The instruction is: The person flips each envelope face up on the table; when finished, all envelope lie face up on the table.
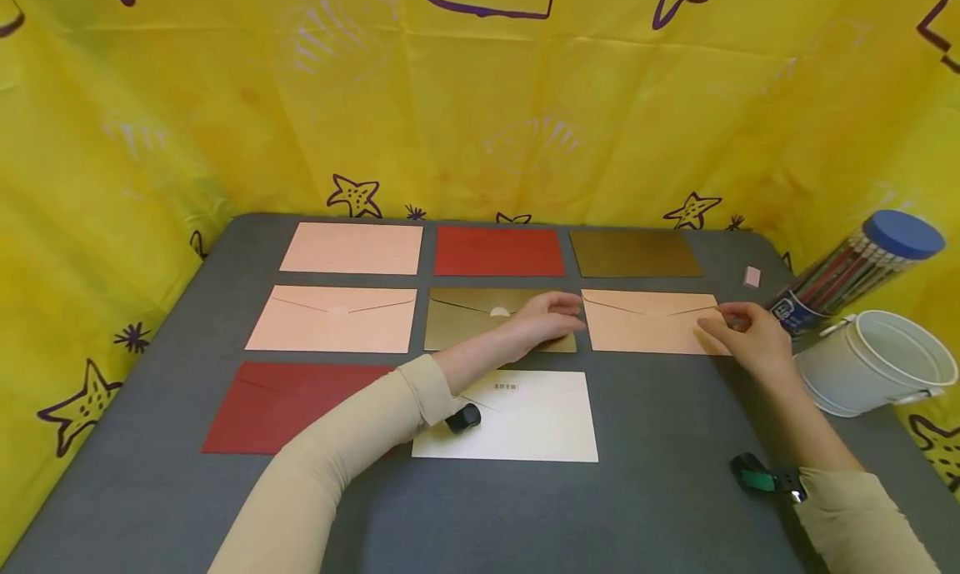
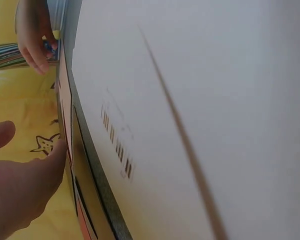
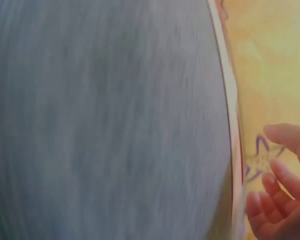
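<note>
A peach envelope [image 1: 637,324] lies flap side up at the right end of the middle row. My left hand [image 1: 550,317] hovers over the gold envelope [image 1: 457,317], its fingers at the peach envelope's left edge. At that envelope's right edge is my right hand [image 1: 753,341], thumb and fingers apart; the right wrist view shows the hand [image 3: 285,185] with nothing pinched. Below my left forearm lie a white envelope [image 1: 532,424] with a barcode and a dark red envelope [image 1: 277,399], partly hidden by the sleeve.
Along the back lie a pink envelope [image 1: 352,249], a red one [image 1: 498,251] and a brown-gold one [image 1: 637,253]. Another peach envelope [image 1: 330,328] is at left. On the right stand a pencil tub [image 1: 855,266] and a white bucket [image 1: 847,374], near a small pink block [image 1: 752,277].
</note>
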Available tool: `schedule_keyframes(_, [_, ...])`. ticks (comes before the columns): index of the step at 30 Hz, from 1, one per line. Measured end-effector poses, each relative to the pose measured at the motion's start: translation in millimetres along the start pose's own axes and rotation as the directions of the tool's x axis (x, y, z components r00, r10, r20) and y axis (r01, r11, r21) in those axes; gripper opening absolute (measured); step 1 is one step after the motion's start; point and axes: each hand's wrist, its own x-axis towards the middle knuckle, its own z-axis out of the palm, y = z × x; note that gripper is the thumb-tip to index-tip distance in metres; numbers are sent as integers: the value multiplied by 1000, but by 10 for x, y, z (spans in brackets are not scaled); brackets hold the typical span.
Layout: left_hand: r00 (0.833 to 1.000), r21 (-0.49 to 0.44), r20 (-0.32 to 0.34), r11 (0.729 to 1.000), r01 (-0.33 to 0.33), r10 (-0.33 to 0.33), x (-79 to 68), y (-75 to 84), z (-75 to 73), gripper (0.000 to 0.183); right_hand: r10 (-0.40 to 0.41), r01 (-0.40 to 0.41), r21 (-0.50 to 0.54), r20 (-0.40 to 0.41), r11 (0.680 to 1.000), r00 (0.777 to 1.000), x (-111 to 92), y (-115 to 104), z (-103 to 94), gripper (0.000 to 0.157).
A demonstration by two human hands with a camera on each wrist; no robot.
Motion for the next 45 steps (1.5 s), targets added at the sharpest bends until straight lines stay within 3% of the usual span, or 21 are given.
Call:
schedule_keyframes(6, [999,-125,-45,992,-25,20,-94,19,-234,47,36,-54,202,93,978,995,-9,-383,166,68])
schedule_keyframes(16, [993,-136,-115,990,-48,33,-379,12,-760,45,-132,37,413,205,910,970,47,-944,502,66])
schedule_keyframes(22, [985,-142,-173,989,-47,22,-503,-6,-1009,46,-192,37,505,259,863,946,45,-1207,676,64])
schedule_keyframes(26, [978,-142,-208,988,-53,23,-622,-19,-1171,45,-228,39,531,296,847,928,59,-1377,792,62])
schedule_keyframes(45, [934,-103,-356,995,3,-39,-1168,-131,-2012,55,-371,127,536,378,835,848,57,-2215,1368,57])
